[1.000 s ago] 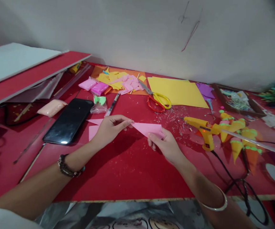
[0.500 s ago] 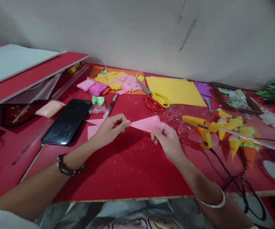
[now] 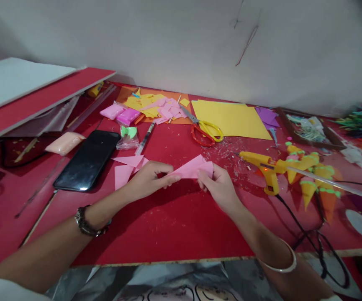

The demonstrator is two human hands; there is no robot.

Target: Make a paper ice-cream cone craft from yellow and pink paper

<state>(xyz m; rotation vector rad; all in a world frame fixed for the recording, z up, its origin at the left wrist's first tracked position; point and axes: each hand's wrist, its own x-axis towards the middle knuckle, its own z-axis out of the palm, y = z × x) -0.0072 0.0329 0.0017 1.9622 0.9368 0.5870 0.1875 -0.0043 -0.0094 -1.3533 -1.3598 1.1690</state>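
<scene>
Both hands hold one pink paper triangle [image 3: 191, 169] just above the red table [image 3: 174, 225]. My left hand [image 3: 151, 179] pinches its pointed left end. My right hand [image 3: 218, 184] grips its wide right end. The piece is bent upward in the middle. Left of my left hand, two more pink paper triangles [image 3: 124, 168] lie flat on the table.
A black phone [image 3: 88, 159] lies at the left, with a pen [image 3: 145, 139] and clay packets [image 3: 121, 113] beyond. Scissors [image 3: 206, 130], a yellow sheet [image 3: 229, 119] and paper scraps [image 3: 157, 106] are at the back. A glue gun [image 3: 267, 167] with cord and paper cones [image 3: 312, 177] sit right.
My hands have come closer together and nearer to me, and the pink triangle between them has bent upward. The loose pink triangles are now more exposed.
</scene>
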